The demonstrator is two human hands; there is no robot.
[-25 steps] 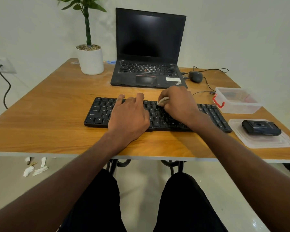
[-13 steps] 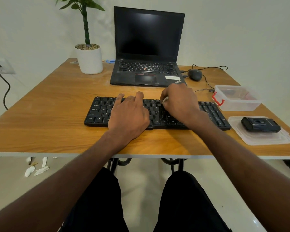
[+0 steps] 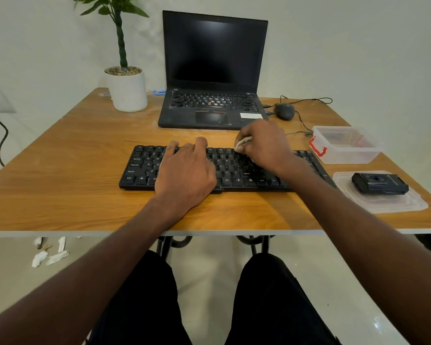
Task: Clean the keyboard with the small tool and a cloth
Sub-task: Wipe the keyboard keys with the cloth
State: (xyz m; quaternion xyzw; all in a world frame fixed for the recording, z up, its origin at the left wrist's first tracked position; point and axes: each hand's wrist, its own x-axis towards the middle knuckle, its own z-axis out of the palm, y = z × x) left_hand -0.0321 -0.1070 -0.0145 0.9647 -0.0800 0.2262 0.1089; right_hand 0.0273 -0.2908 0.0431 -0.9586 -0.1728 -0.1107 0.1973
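Note:
A black keyboard [image 3: 144,168] lies across the middle of the wooden table [image 3: 60,190]. My left hand [image 3: 187,170] rests flat on its left-centre keys, fingers straight toward the top row. My right hand [image 3: 264,145] is curled over the upper right-centre keys and pinches a small whitish cloth [image 3: 241,143], whose tip pokes out at the top row. A small black tool [image 3: 380,183] lies on a clear plastic lid [image 3: 358,205] at the right edge.
An open black laptop [image 3: 213,105] stands behind the keyboard, a white plant pot [image 3: 127,90] to its left, a black mouse [image 3: 284,110] with cable to its right. A clear plastic box [image 3: 346,150] with red clip sits at right. Paper scraps [image 3: 50,255] lie on the floor.
My right hand with the cloth has slid a little up and to the right along the top key rows. My left hand stays on the keyboard.

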